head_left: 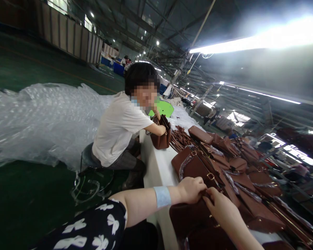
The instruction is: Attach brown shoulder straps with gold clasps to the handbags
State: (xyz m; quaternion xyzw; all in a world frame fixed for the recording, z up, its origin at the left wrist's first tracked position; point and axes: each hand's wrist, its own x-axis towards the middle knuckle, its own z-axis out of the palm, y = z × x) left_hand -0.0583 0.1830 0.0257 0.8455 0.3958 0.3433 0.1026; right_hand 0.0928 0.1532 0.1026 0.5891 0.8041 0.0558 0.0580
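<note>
Here are my hands, fingertips meeting over the brown bag (186,217) right in front of me, close to the near end of the white table (160,166)! My left hand (192,190) is curled in tight, thumb side toward the other; my right hand (223,206) comes in opposite, finger and thumb narrowed to a pinch. Both are on the bag's upper part, though exactly which bit they grip is too small to tell. A blue patch (162,197) wraps my left wrist, the dark sleeve (94,222) behind it.

Just beyond, another bag (189,161) with gold buckles, and to the right a whole heap of bags (246,180)! Across the corner, a co-worker (122,121) in white sits on a stool (87,158), arms at a standing bag (160,139), next to loose straps (181,139). Bubble wrap (49,121) billows behind them.
</note>
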